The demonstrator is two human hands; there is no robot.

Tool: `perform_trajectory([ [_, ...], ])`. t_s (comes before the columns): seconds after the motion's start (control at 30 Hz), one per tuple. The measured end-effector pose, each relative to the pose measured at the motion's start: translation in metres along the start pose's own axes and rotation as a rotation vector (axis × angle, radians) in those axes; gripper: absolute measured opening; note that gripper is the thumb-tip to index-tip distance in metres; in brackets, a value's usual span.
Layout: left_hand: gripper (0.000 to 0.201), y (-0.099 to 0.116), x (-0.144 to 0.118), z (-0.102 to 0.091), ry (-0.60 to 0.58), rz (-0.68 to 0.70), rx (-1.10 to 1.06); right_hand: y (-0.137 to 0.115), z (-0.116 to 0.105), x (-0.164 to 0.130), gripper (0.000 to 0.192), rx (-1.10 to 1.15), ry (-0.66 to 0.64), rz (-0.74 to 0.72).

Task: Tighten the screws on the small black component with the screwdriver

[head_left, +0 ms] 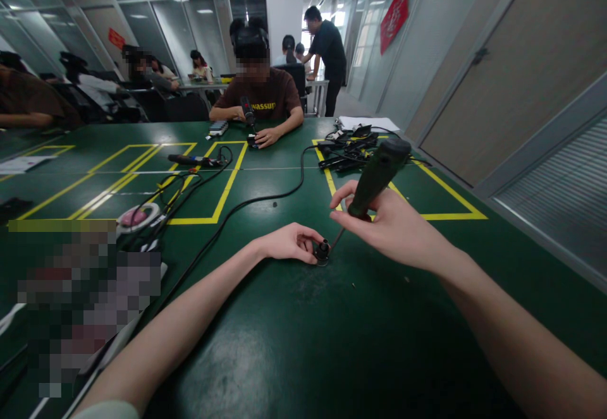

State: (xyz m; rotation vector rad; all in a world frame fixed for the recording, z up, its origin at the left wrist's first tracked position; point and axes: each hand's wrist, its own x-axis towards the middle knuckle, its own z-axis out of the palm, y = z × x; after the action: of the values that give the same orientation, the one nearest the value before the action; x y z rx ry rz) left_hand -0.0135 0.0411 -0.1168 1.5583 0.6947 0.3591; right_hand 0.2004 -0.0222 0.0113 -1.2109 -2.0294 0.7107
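Observation:
In the middle of the green table, my left hand [291, 242] pinches a small black cylindrical part [323, 251] between thumb and fingertips. The part stands upright on the tabletop. Wrapped in my right hand [386, 226] is a screwdriver [379, 176] with a thick dark handle, tilted up and away to the right. Its thin metal shaft points down to the left, its tip close beside the black part. Whether the tip touches the part I cannot tell.
A black cable [246, 203] curves across the green table [265, 356]. A heap of black cables and parts [351, 147] lies at the back right. Left lie a black pen-like tool [194, 160] and a tape roll [137, 218]. Across the table a person [265, 100] works with a tool.

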Motion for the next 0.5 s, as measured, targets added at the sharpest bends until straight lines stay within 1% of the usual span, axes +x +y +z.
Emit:
perform_trajectory([
  [0.1,0.045,0.0005,0.0001,-0.0002,-0.003,-0.005,-0.013,-0.0001,0.0008,0.0004,0.013,0.018,0.007,0.003],
  [0.37,0.045,-0.0013,0.0011,-0.0008,0.001,-0.018,-0.022,0.002,0.0024,0.0002,0.02,0.049,-0.001,0.009],
  [0.5,0.045,-0.0012,0.0009,-0.0001,0.003,-0.017,-0.021,0.0022,0.0017,-0.0001,0.016,0.021,-0.001,0.009],
])
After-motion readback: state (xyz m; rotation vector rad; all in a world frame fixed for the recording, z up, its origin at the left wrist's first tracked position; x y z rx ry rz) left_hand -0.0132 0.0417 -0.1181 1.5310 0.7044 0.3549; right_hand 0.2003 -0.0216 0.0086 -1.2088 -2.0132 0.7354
